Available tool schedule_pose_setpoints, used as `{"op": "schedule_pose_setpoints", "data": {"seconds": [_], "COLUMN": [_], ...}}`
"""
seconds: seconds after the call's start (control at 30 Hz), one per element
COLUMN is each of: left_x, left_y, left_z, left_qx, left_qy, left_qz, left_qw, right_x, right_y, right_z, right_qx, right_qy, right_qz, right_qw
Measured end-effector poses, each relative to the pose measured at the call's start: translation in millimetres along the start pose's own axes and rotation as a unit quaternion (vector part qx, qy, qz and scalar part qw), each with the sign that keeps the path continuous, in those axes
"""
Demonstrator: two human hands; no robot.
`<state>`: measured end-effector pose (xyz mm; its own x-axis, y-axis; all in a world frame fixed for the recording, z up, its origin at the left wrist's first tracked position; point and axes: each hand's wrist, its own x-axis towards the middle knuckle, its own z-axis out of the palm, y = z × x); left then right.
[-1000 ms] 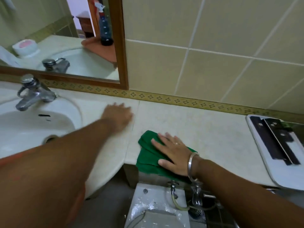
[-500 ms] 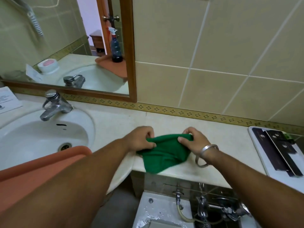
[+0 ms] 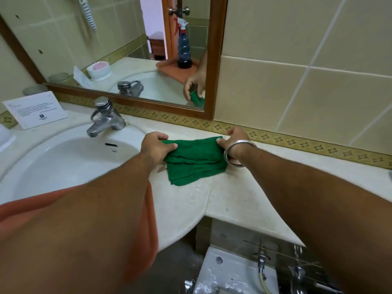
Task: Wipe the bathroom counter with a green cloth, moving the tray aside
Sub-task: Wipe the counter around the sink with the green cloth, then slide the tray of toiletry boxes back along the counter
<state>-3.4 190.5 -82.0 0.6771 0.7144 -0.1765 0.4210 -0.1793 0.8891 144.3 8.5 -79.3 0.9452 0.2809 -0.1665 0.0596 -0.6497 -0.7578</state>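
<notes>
Green cloth [image 3: 194, 161]: plush terry, folded in layers, roughly rectangular, lying on pale speckled stone counter [image 3: 244, 200] right of round glossy basin [image 3: 63, 166]. Left hand [image 3: 156, 146] pinching left edge; right hand [image 3: 234, 143], metal bangle [image 3: 235, 153] at wrist, pinching right edge. Chrome faucet [image 3: 106, 117] behind basin.

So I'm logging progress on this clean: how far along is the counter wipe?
Early to mid. Droplets on the counter near the green cloth suggest some wiping there. Now the left hand and right hand pinch its far corners, seemingly refolding it. No tray shows here; the rest still needs wiping.
</notes>
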Motion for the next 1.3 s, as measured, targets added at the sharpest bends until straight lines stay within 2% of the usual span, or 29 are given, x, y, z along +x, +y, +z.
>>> {"op": "schedule_pose_setpoints", "data": {"seconds": [0.07, 0.1, 0.17, 0.23, 0.33, 0.43, 0.6, 0.7, 0.83, 0.97, 1.1, 1.23, 1.3], "left_x": [2, 1, -4, -16, -31, -43, -83, -103, -121, -138, -127, -140, -146], "left_y": [-18, -25, -41, -53, -55, -26, 17, 58, 117, 162, 171, 183, 181], "left_z": [-1, -1, 2, 12, 31, 59, 135, 197, 292, 384, 434, 492, 512], "left_qx": [0.115, 0.196, 0.354, 0.444, 0.489, 0.513, 0.515, 0.506, 0.474, 0.455, 0.479, 0.479, 0.486], "left_qy": [0.017, 0.008, -0.04, -0.085, -0.118, -0.131, -0.184, -0.204, -0.222, -0.259, -0.226, -0.223, -0.233], "left_qz": [0.045, 0.072, 0.127, 0.166, 0.199, 0.238, 0.333, 0.4, 0.431, 0.392, 0.314, 0.292, 0.285], "left_qw": [0.992, 0.978, 0.926, 0.876, 0.841, 0.814, 0.768, 0.737, 0.735, 0.757, 0.788, 0.797, 0.792], "right_x": [0, -2, -12, -32, -62, -86, -144, -180, -212, -226, -216, -205, -203], "right_y": [10, 17, 34, 52, 67, 74, 123, 164, 222, 278, 303, 335, 347], "right_z": [18, 25, 38, 45, 38, -3, -85, -145, -222, -271, -273, -288, -290], "right_qx": [-0.055, -0.088, -0.171, -0.265, -0.348, -0.357, -0.375, -0.346, -0.271, -0.165, -0.01, 0.142, 0.184], "right_qy": [0.016, 0.014, -0.008, -0.037, -0.031, 0.003, 0.027, 0.047, 0.091, 0.121, 0.136, 0.171, 0.173], "right_qz": [-0.019, -0.038, -0.078, -0.098, -0.129, -0.128, -0.039, 0.058, 0.194, 0.324, 0.377, 0.391, 0.404], "right_qw": [0.998, 0.995, 0.982, 0.959, 0.928, 0.925, 0.926, 0.935, 0.939, 0.924, 0.916, 0.893, 0.879]}}
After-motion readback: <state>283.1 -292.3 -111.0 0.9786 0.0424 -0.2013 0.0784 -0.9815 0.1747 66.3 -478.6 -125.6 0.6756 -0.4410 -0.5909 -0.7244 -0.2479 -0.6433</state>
